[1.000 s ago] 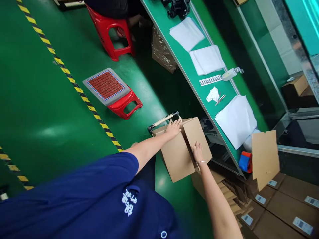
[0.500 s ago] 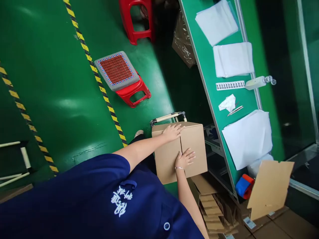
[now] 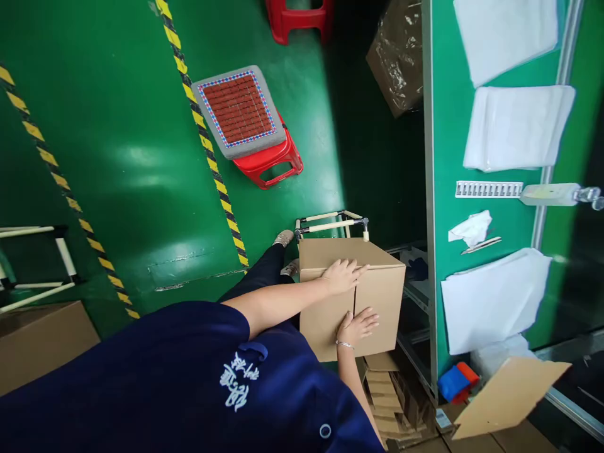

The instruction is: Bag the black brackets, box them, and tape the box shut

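A closed brown cardboard box [image 3: 325, 324] sits by a small tube frame [image 3: 325, 226], its top flaps meeting along a narrow seam. My left hand [image 3: 343, 277] lies flat on the box top near its far edge, fingers stretched out across the seam. Closer to me, my right hand [image 3: 361, 326], with a bracelet on the wrist, rests on the top beside the seam, palm down and fingers apart. Neither hand grips anything.
A green workbench [image 3: 441, 220] at right bears white sheets [image 3: 519, 126] and a bottle [image 3: 550, 194]. A cushioned red stool [image 3: 268, 165] stands ahead. Folded cardboard [image 3: 384, 402] lies low right; another box [image 3: 47, 336] is at left.
The camera view has turned, and the bench now looks more upright and farther right. Both hands remain on the box top, with the left hand slightly nearer the seam.
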Tool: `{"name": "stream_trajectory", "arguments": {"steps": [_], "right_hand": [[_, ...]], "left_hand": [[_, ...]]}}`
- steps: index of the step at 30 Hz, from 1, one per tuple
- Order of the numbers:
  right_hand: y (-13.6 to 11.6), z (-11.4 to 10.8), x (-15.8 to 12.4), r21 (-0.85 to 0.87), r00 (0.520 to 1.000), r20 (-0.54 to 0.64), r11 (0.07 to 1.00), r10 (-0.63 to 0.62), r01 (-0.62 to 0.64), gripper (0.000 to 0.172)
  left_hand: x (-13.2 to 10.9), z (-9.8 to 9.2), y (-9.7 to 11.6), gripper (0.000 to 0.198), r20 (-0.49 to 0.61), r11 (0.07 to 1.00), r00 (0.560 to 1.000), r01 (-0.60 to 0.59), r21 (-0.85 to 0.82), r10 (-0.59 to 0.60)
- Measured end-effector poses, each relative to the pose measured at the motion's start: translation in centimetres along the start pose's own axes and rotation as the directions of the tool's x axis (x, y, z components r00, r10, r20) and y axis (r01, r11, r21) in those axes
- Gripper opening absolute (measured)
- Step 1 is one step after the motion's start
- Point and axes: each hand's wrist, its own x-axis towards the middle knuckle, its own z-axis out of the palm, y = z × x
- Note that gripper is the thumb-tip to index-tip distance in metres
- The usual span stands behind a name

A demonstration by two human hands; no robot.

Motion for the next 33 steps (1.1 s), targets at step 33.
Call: {"name": "stream_trajectory", "arguments": {"steps": [33], "right_hand": [[1.6, -4.0, -5.3, 0.119, 0.876, -0.047, 0.868, -0.480, 0.482, 0.022]], "left_hand": [[-7.0, 1.0, 6.1, 0.022, 0.876, 0.394, 0.083, -0.910, -0.128, 0.476]]}}
